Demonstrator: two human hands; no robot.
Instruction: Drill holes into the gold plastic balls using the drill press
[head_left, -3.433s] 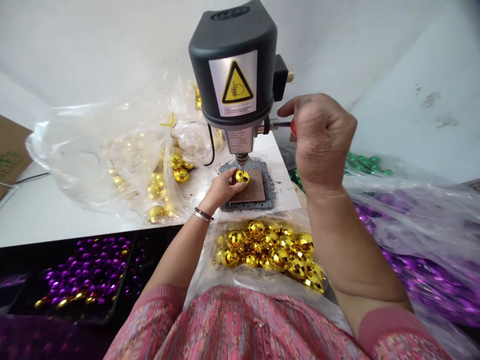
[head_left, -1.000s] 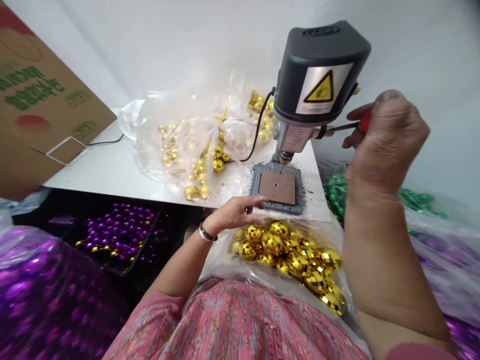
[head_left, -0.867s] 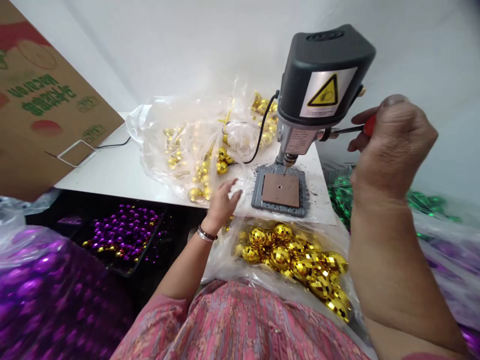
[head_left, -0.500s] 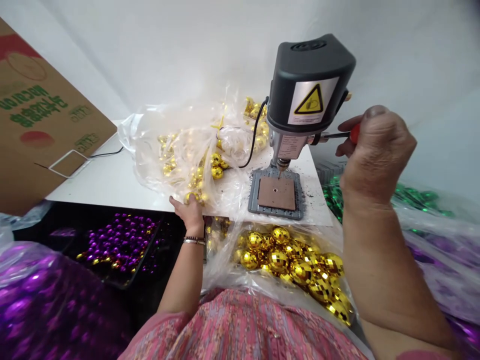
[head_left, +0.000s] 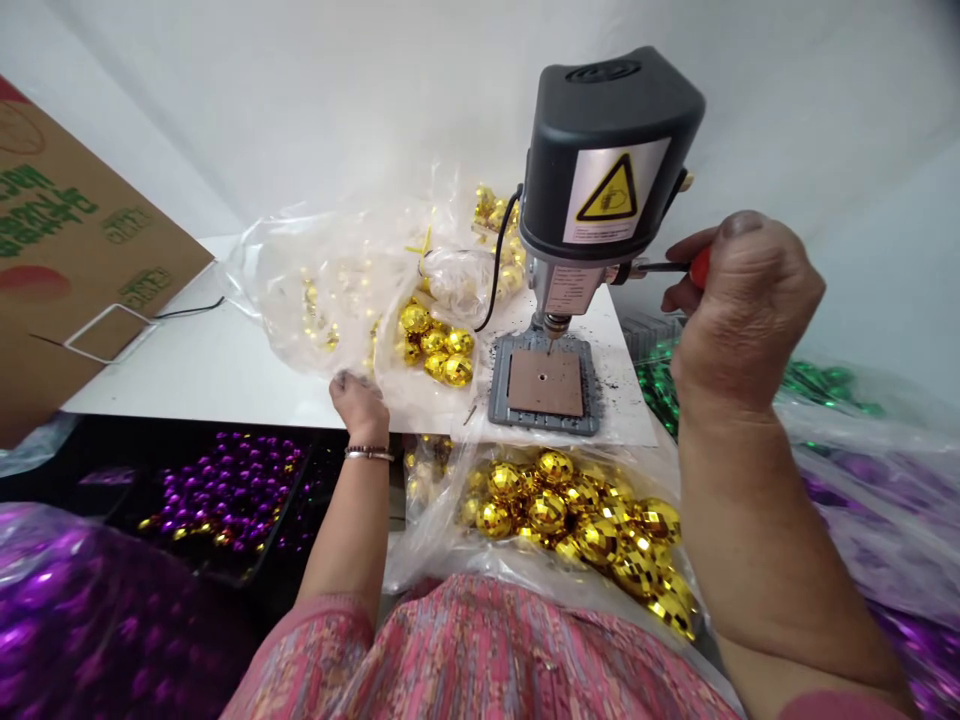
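Note:
My right hand (head_left: 750, 300) is closed around the red knob (head_left: 701, 267) of the feed lever on a small black drill press (head_left: 611, 150). Its bit hangs over a brown square plate (head_left: 546, 382) with a hole, on the grey base. No ball lies on that plate. At the table's front edge, my left hand (head_left: 360, 403) has its fingers closed on the rim of a clear plastic bag (head_left: 292, 240); part of the grip is hidden. Several shiny gold mirror balls (head_left: 436, 345) lie in the bag's mouth, right of this hand.
An open bag of larger gold balls (head_left: 551, 510) sits below the table edge by my lap. A cardboard box (head_left: 75, 250) stands left on the white table (head_left: 172, 375). Purple beads (head_left: 225, 490) fill a black tray below. Green pieces (head_left: 832, 388) lie in bags at right.
My left hand has moved slightly left, off a gold ball, and pulled the bag's plastic back, so more gold balls show. My right hand stays on the lever knob. The view has shifted a little.

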